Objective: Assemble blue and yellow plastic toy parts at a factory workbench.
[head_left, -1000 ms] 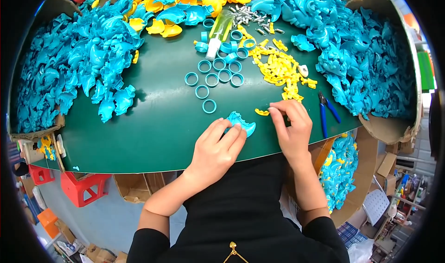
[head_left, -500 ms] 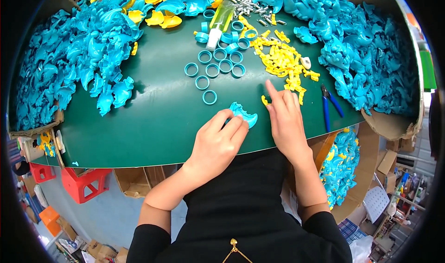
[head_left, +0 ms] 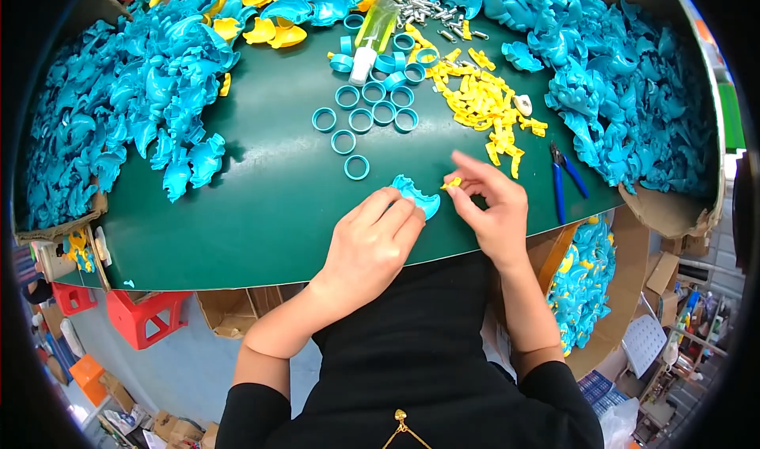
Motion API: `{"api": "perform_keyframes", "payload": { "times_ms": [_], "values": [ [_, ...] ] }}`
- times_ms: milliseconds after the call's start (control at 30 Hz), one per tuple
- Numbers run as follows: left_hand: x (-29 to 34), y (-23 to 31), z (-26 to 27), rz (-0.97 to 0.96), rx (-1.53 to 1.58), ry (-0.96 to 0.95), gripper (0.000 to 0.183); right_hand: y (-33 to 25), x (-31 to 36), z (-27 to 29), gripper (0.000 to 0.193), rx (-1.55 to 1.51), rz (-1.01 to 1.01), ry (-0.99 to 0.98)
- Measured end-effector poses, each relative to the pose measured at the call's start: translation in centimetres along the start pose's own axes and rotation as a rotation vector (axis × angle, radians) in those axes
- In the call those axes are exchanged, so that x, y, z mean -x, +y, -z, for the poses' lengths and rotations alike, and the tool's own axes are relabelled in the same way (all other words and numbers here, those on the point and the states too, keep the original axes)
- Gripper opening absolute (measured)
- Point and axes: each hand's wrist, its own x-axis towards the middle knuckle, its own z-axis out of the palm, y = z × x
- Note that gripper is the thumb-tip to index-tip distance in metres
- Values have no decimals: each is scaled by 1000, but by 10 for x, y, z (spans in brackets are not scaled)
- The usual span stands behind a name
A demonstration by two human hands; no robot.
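Observation:
My left hand is closed on a curved blue plastic shell, pressing it near the table's front edge. Its fingers cover the shell's left part. Just to the right, my right hand pinches a small yellow plastic piece between thumb and fingers, a short gap from the shell. Several blue rings lie beyond my left hand. A scattered heap of similar yellow pieces is spread beyond my right hand.
Large heaps of blue shells lie at the left and right. Blue-handled pliers rest right of my right hand. A bottle and metal springs lie at the back. Below the right edge stands a carton of blue-and-yellow parts.
My right hand has picked the small yellow piece off the table; its fingers have curled from pointing into a pinch. My left hand and the blue shell have stayed in place.

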Motion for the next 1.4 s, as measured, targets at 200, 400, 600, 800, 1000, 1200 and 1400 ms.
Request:
{"api": "perform_keyframes", "payload": {
  "times_ms": [200,400,600,800,1000,1200,1400],
  "values": [
    [0,-1,1,5,10,8,22,2,9,6,17,481,248,85],
    [1,0,-2,-1,8,21,22,-3,4,-18,14,399,286,31],
    [2,2,-2,0,-20,-3,21,-11,5,-17,12,624,413,-13],
    [0,-5,11,-72,-78,-52,24,-28,-27,8,13,592,311,-437],
    [13,-1,19,-108,-350,-32,17,-16,-109,-5,10,603,370,4],
    [7,2,4,54,-168,49,29,-16,-195,4,16,729,244,-22],
    [9,-1,-2,65,-159,26,23,-1,-244,-5,14,839,435,-147]
  ]
}}
